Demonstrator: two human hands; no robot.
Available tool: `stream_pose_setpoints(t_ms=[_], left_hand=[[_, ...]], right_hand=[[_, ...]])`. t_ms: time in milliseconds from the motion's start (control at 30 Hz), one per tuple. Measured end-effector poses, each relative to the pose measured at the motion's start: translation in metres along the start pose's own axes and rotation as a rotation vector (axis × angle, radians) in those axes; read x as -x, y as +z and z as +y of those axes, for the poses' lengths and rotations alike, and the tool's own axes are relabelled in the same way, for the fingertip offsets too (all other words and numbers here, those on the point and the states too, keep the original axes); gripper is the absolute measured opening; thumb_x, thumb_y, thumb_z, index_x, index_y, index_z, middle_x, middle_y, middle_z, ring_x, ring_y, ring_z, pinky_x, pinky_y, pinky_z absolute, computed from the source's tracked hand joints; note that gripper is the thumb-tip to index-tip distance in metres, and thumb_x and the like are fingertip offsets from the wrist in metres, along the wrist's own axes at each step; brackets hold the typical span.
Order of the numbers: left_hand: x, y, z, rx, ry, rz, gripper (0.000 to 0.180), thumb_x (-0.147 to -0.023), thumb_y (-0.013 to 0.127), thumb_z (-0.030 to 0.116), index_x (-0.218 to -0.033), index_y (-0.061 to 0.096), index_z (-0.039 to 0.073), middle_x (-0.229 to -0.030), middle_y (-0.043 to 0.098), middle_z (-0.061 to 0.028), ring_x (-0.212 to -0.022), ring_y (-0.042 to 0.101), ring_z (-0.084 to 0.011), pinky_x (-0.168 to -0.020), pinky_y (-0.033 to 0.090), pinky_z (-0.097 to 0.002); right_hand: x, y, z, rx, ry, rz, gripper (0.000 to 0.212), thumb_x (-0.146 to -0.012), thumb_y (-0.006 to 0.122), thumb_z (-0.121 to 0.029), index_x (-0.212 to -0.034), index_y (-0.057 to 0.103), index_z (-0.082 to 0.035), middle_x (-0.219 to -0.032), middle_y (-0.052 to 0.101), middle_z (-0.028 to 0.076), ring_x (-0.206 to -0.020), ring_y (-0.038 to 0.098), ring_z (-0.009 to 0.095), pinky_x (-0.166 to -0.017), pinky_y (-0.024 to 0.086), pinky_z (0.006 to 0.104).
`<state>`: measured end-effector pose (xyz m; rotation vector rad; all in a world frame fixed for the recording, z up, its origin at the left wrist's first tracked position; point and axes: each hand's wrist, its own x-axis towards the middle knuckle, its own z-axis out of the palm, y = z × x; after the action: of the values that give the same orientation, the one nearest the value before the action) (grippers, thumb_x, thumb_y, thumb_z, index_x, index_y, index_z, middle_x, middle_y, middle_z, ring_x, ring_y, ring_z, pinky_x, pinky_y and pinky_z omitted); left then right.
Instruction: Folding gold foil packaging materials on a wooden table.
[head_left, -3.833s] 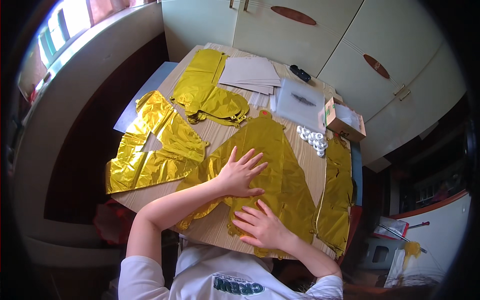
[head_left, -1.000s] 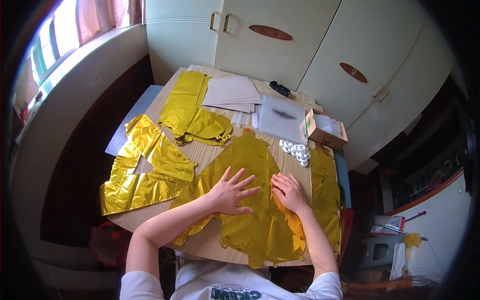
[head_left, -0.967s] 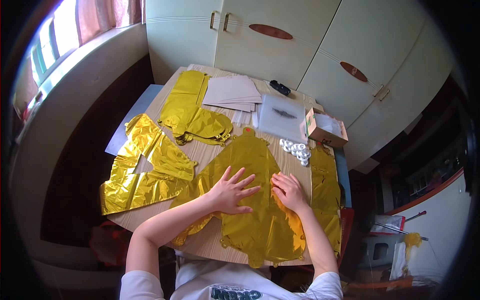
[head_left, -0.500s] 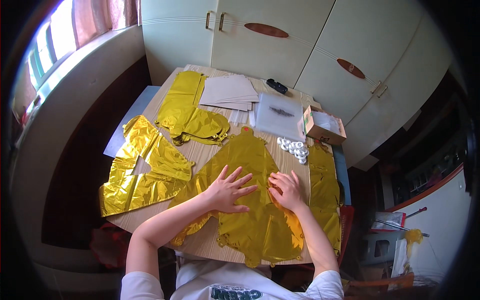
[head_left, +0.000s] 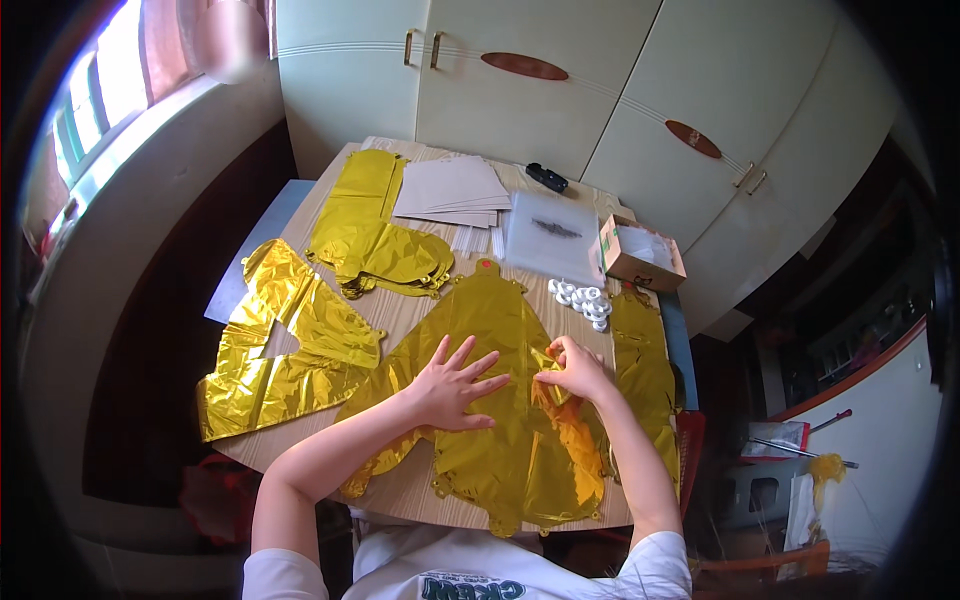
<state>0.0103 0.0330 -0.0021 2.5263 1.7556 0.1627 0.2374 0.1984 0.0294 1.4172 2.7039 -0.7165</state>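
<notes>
A flat gold foil balloon [head_left: 480, 310], with small tabs along its edge and a red dot on its top tab, lies in front of me. My left hand [head_left: 455, 388] rests on its middle, palm down with the fingers spread. My right hand [head_left: 580, 370] pinches the balloon's right edge between thumb and fingers and lifts it. Below that hand the foil is crumpled and shines orange. To the left lies a creased gold foil balloon [head_left: 325, 330] with a gap in its shape. More flat gold foil [head_left: 640, 350] lies by my right forearm.
At the back left is a stack of folded gold foil balloons [head_left: 365, 190], beside grey cardboard sheets [head_left: 455, 187]. Clear plastic bags [head_left: 550, 240], a black object [head_left: 547, 177], an open carton [head_left: 643, 255] and small white rolls [head_left: 585, 302] lie farther right. Cabinets [head_left: 540, 100] stand behind the table.
My right hand has gone from lying on the balloon's edge to pinching and raising it, and the foil there has bunched up. My left hand stays spread on the foil.
</notes>
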Motion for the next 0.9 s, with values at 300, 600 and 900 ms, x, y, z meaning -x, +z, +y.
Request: stream_pose_setpoints(t_ms=[300,600,900], left_hand=[[-0.001,0.001,0.0,0.002,0.011,0.024,0.079,-0.087,0.041,0.075,-0.153,0.031,0.032,-0.159,0.027,-0.0115,-0.146,0.016,-0.0467,-0.115,0.009,-0.0683],[-0.001,-0.002,0.002,0.011,0.002,0.019,0.079,-0.086,0.041,0.076,-0.153,0.032,0.033,-0.159,0.028,-0.0104,-0.147,0.016,-0.0459,-0.115,0.01,-0.0678],[-0.002,-0.004,0.002,0.017,0.006,0.019,0.079,-0.086,0.04,0.076,-0.146,0.045,0.025,-0.156,0.032,-0.0128,-0.146,0.017,-0.0458,-0.115,0.01,-0.0676]], right_hand=[[0.013,-0.007,0.015,-0.232,-0.019,-0.211,0.073,-0.078,0.073,-0.054,-0.13,0.059,-0.004,-0.133,0.054,0.019,-0.127,0.046,0.034,-0.109,0.035,0.0414],[0.045,0.01,0.027,-0.271,-0.405,-0.175,0.047,-0.08,0.068,-0.027,-0.119,0.059,-0.001,-0.118,0.06,0.019,-0.106,0.058,0.034,-0.096,0.046,0.0421],[0.039,0.04,0.003,-0.003,-0.714,0.237,0.034,-0.09,0.062,-0.013,-0.122,0.064,-0.005,-0.128,0.062,0.013,-0.123,0.056,0.029,-0.105,0.043,0.0413]])
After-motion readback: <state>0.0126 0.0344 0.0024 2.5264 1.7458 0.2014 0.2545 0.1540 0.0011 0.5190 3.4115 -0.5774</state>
